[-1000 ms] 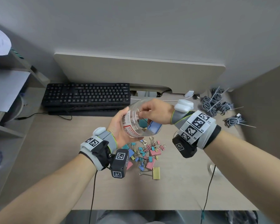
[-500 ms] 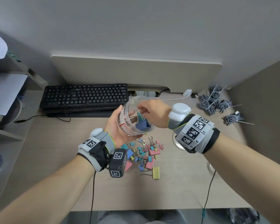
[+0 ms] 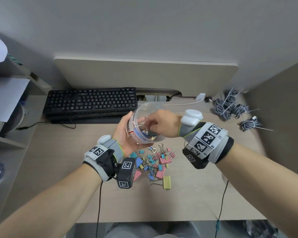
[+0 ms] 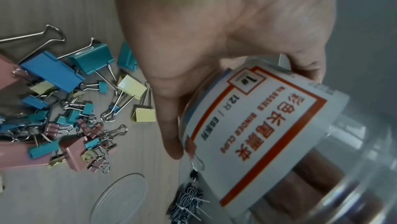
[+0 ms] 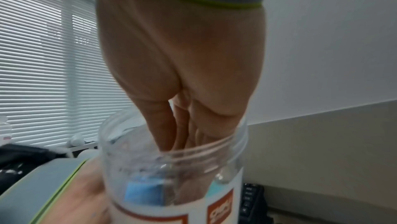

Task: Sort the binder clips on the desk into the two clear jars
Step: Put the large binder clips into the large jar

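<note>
A: What are the hands doing?

B: The left hand is gripping the clear jar, tilted above the desk, fingers curled round its labelled wall. The right hand is reaching into the mouth; its fingers are lying straight and close together, and I cannot tell whether they are holding a clip.

A: How should this go?

B: I'd be keeping the jar tilted toward the reaching hand and letting go low inside, beside the blue clip, so nothing bounces out.

A: And what's waiting?

B: The binder clips are lying heaped just below the jar.

A: Any writing?

B: The label is showing "BINDER CLIPS", "1#", "12" and Chinese characters.
</note>
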